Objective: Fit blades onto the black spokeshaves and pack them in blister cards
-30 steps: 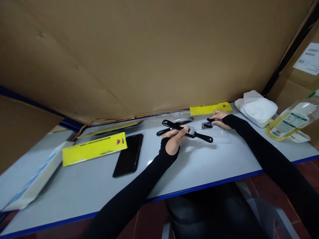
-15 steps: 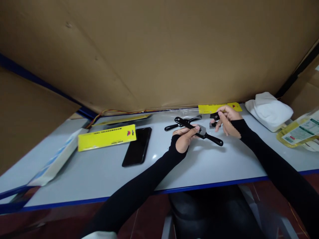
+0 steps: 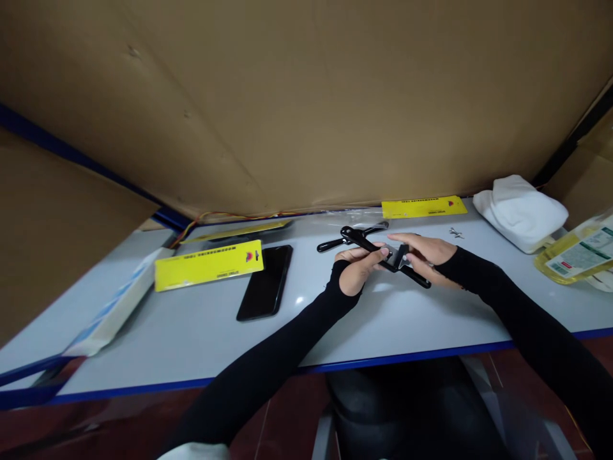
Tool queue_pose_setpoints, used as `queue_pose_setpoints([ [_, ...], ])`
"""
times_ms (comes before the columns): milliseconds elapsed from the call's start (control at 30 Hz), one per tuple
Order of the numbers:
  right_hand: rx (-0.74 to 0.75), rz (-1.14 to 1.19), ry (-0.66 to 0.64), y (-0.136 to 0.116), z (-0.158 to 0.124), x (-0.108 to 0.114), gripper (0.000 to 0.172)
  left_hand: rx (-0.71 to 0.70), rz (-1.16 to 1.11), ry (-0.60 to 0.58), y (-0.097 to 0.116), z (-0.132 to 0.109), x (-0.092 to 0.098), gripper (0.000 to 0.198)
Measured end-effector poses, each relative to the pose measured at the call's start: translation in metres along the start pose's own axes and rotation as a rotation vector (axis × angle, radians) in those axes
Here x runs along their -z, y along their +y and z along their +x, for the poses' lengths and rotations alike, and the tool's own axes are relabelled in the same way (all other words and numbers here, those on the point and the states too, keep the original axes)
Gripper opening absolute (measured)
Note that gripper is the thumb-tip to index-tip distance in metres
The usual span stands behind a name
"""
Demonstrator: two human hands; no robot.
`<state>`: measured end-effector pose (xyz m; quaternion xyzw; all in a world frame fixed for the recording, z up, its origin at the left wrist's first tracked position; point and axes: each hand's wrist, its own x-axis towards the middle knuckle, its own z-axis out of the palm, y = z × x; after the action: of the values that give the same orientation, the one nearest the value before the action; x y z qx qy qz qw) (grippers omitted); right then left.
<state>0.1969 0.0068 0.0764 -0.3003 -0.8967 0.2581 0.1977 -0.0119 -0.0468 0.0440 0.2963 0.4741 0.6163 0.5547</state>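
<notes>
Brown cardboard wall (image 3: 306, 108) behind pale, blue-edged surface (image 3: 191, 345). Right: white bundle (image 3: 517, 211), bottle of yellow liquid (image 3: 579, 252). Left: yellow card (image 3: 208, 265), partly hiding black phone (image 3: 265, 284). Mid-surface: black-handled tool (image 3: 389, 265) held up, left hand (image 3: 358, 268) pinching its middle, right hand (image 3: 431, 252) pinching small dark piece (image 3: 401, 255) against it; second tool (image 3: 347, 240) just behind. Tiny silver bits (image 3: 456, 234) nearby.

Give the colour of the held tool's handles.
The handles are black, best seen in the head view.

Inverted "WOODWORKING TOOL" on front card (image 3: 211, 267) & rear card (image 3: 421, 208); bottle lbl (image 3: 585, 248) illegible.
</notes>
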Motion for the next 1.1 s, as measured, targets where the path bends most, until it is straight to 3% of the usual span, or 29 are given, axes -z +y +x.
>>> queue_pose_setpoints([
  [233,0.063,0.024,-0.033,0.007,-0.002,-0.005,0.07,0.079,0.072,-0.116,0.005,-0.009,-0.002,0.042],
  [433,0.085,0.071,0.021,0.002,-0.003,-0.001,0.061,0.115,-0.01,-0.126,0.002,-0.007,-0.001,0.046],
  [833,0.07,-0.003,0.143,-0.007,-0.002,0.001,0.038,0.05,0.077,-0.096,0.002,-0.022,-0.011,0.042],
  [967,-0.078,0.196,0.106,-0.013,-0.004,-0.002,0.035,0.012,0.03,-0.03,0.002,-0.016,-0.007,0.039],
  [1100,-0.146,0.419,0.034,-0.015,-0.003,-0.007,0.03,0.004,0.015,-0.04,0.001,-0.011,-0.004,0.037],
])
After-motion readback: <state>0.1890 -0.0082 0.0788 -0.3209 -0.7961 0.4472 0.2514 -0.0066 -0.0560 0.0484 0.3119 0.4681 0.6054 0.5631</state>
